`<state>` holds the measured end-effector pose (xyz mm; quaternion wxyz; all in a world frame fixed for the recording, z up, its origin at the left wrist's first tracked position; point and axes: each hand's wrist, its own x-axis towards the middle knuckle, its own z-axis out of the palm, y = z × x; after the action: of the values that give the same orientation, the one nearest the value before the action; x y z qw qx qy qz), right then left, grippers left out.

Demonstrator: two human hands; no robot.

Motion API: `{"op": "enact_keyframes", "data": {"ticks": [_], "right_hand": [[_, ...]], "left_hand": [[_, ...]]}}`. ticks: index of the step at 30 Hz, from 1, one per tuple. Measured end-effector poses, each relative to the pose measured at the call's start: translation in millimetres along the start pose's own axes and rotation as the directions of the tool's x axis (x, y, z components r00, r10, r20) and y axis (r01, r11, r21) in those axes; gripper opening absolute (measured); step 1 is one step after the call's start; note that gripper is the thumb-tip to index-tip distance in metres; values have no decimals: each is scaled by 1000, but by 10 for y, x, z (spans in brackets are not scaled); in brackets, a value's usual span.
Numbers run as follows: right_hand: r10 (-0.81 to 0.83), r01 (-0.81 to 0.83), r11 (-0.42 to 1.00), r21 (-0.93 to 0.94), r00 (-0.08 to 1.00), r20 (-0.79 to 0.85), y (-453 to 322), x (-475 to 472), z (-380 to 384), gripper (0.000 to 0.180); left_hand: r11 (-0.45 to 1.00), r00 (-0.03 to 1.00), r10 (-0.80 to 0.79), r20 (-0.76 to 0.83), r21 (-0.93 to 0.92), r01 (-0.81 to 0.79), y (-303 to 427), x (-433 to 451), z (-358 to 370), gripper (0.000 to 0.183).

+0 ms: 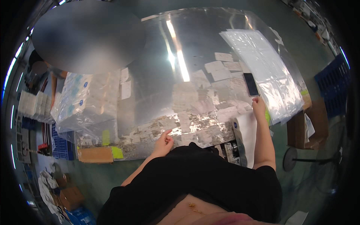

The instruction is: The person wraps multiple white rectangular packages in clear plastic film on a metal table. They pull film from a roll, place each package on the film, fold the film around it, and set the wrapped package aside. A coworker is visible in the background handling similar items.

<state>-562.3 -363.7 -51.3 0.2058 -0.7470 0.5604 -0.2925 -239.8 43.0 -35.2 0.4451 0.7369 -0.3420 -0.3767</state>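
Observation:
My left hand [164,144] is over the table's near edge, index finger extended and the others loosely curled, with nothing visible in it. Farther right, my right hand [258,106] has its fingers bent in just below a dark smartphone [251,85]. Whether those fingers pinch anything is too small to tell. A white soft pack or roll with a blue mark [245,135] lies beside my right forearm, at the table's near edge. Right of the phone lies a stack of clear plastic bags [264,64], its lower end partly behind my right hand and forearm.
Paper labels or scraps [218,70] cover part of the metal table [152,56]. Plastic-wrapped white packs [92,98] stand at the left, near a blurred person. A cardboard box [301,129] and blue crates [333,84] stand off to the right.

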Motion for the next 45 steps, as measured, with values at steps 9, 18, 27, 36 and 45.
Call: {"op": "enact_keyframes", "data": {"ticks": [9, 18, 27, 36, 45], "right_hand": [[62, -176, 910, -374, 953, -295, 2092, 540, -383, 51], [347, -270, 797, -540, 937, 45, 1693, 575, -514, 24], [-121, -440, 470, 765, 827, 550, 80, 1411, -37, 10], [-414, -362, 750, 553, 395, 820, -3080, -1037, 1092, 8], [-613, -2, 774, 634, 254, 748, -3506, -1998, 1433, 19]], "left_hand": [[980, 987, -135, 83, 156, 121, 469, 160, 260, 31], [946, 986, -92, 140, 321, 43, 582, 330, 240, 31], [969, 968, -156, 198, 221, 111, 781, 338, 147, 35], [940, 991, 54, 126, -341, -8, 612, 528, 100, 51], [860, 970, -167, -178, -507, 55, -189, -85, -497, 22]]}}
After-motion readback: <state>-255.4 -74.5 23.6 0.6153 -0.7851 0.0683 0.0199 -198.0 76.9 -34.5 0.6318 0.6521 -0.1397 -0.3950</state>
